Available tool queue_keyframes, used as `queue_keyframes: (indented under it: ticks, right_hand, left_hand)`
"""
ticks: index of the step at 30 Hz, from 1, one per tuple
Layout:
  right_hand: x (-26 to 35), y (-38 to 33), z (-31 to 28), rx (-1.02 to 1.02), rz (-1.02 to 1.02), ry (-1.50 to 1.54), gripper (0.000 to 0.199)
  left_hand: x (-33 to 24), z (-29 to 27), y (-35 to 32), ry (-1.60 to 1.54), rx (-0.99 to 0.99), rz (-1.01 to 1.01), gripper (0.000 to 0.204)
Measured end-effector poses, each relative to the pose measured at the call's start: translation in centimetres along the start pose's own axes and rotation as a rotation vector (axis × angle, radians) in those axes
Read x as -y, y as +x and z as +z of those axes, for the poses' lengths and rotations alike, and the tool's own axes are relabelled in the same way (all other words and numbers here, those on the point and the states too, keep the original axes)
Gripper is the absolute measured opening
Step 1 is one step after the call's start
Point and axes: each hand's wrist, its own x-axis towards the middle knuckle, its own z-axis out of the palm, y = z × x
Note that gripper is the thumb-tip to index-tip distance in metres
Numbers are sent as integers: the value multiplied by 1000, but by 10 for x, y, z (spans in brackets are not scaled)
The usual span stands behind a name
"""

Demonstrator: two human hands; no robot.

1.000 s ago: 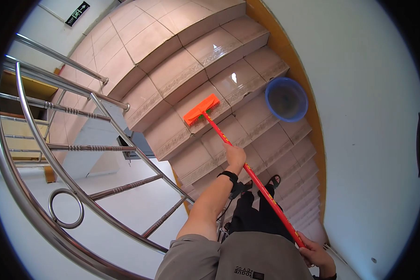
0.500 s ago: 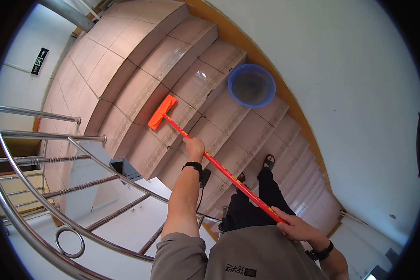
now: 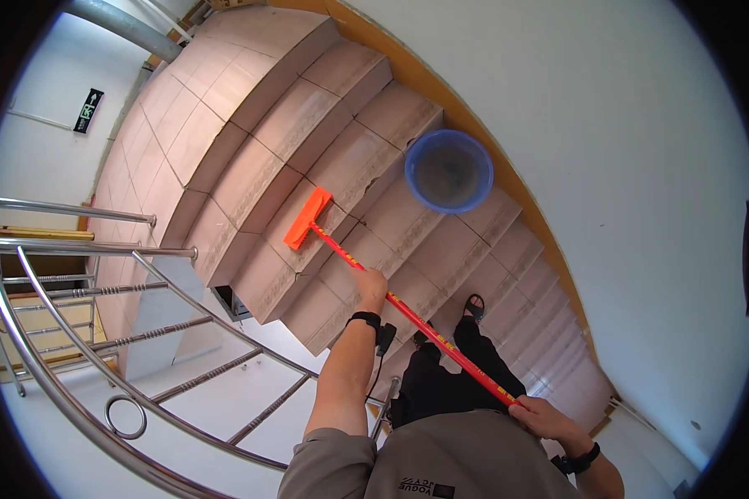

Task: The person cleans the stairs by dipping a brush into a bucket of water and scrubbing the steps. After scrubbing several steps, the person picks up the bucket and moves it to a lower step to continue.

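Note:
A long-handled scrub brush with a flat orange head [image 3: 309, 218] and a red pole [image 3: 441, 337] slants across my view. Its head rests on a pinkish tiled stair [image 3: 345, 166], and the bristles underneath are hidden now. My left hand [image 3: 370, 287] is wrapped round the pole partway down, nearer the head. Close to my waist, my right hand [image 3: 543, 416] grips the pole's upper end. Right of the brush head, a round blue basin [image 3: 448, 170] with murky water in it stands on the stairs beside the wall.
A curved metal railing [image 3: 183, 391] runs along the left over a drop. The white wall [image 3: 591, 150] with its brown skirting bounds the right. My sandalled foot [image 3: 474, 308] stands on a lower step, and more stairs descend at lower right.
The brush head has slid a little to the right and nearer on the step, and my left hand has moved with the pole. Both hands keep their grip. My view has shifted slightly.

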Motion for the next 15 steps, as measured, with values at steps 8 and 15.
queue_keyframes:
  ticks: [8, 15]
  right_hand:
    - [-44, -9, -57, 71, 55, -27, 34]
    - [-23, -3, -86, 161, 153, -3, 36]
  left_hand:
    - [-15, 38, -56, 86, 11, -89, 44]
    - [-24, 32, -64, -197, 111, -163, 48]
